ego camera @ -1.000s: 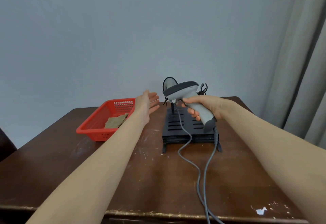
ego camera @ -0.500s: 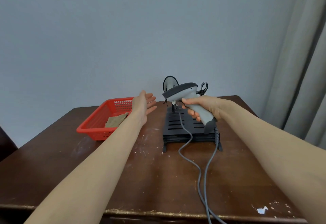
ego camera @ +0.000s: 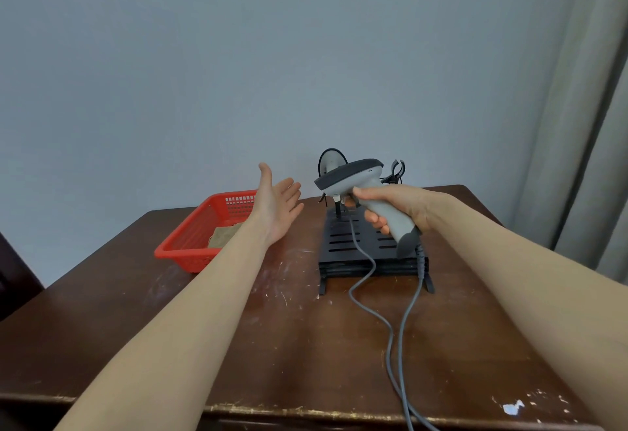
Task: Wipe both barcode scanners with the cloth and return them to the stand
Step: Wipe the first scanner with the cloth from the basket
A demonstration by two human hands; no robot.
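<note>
My right hand (ego camera: 397, 206) grips the handle of a grey barcode scanner (ego camera: 353, 179), holding it above the black slotted stand (ego camera: 343, 243). Behind it, a second scanner (ego camera: 331, 162) sits on the stand's left post, mostly hidden. The stand's right holder clip (ego camera: 397, 169) is empty. My left hand (ego camera: 277, 206) is open, palm up, just left of the held scanner and over the far corner of the red basket (ego camera: 183, 243). A folded brown cloth (ego camera: 224, 235) lies inside the basket.
Two grey cables (ego camera: 390, 328) run from the scanners across the dark wooden table (ego camera: 170, 328) and over its front edge. A grey curtain (ego camera: 584, 124) hangs at the right. A dark chair edge (ego camera: 10, 260) shows at the far left.
My left hand has lifted slightly and drifted a little left, away from the scanner. My right hand holds the scanner in much the same place.
</note>
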